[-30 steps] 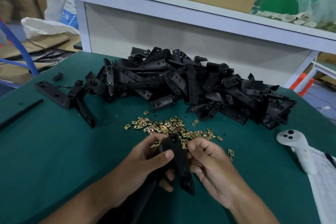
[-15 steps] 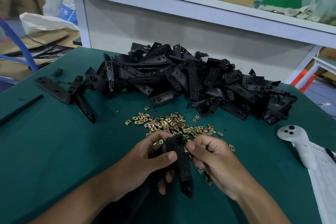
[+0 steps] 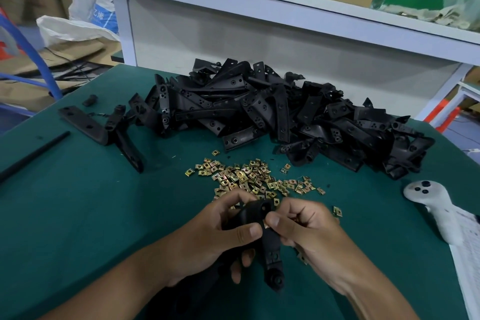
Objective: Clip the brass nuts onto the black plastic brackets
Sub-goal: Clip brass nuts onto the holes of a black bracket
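On the green worktop [image 3: 78, 215], the left hand [image 3: 207, 239] grips a black bracket [image 3: 262, 226] near the front edge; the right hand [image 3: 309, 231] pinches a brass nut [image 3: 265, 226] against it. Best slide it squarely over the hole.

Held bracket [image 3: 270, 249]: middle hidden by the left hand [image 3: 207, 241] and right hand [image 3: 309, 231].
Brass nut at the right thumb: barely seen, too small to be told.
Paper sheet [image 3: 467, 262]: cut off by the right edge.
Black rod [image 3: 33, 154]: cut off at the left edge.
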